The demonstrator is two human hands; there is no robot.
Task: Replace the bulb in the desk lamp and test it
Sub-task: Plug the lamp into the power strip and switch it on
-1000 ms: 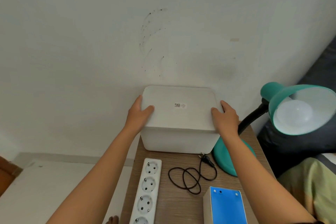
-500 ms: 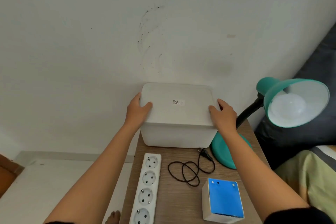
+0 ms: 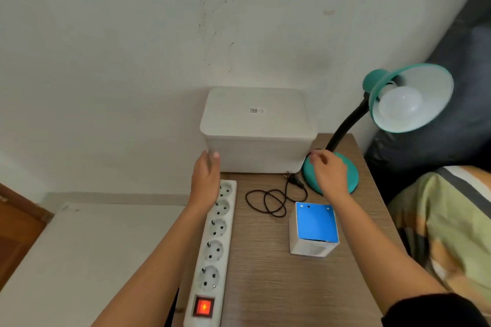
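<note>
- Hovering at the lower front corners of a white lidded box [image 3: 257,125], both hands are loosely open and hold nothing.
- The left hand [image 3: 206,180] has its fingers extended upward, the fingertips [image 3: 214,155] at the box's front left corner; whether they touch it I cannot tell, as the hand is blurred.
- The right hand [image 3: 329,174] is relaxed with its fingers slightly curled, in front of the box's front right corner and above the lamp's round teal base [image 3: 352,180].
- The box stands at the back of a wood-grain table [image 3: 292,287], against the white wall [image 3: 106,48], with a small printed label on its lid.
- The desk lamp [image 3: 410,97] stands at the table's right rear, just beside the box: a black flexible neck rises from the base to a teal shade tilted toward the camera, with a white bulb [image 3: 400,105] seated inside, unlit.
- The lamp's black cord [image 3: 268,202] lies coiled on the table in front of the box, its plug lying loose near the base.
- A white power strip [image 3: 214,249] runs along the table's left edge under the left forearm, its red switch glowing at the near end.
- A small white carton with a blue top [image 3: 314,228] stands near the coil, under the right forearm.
</note>
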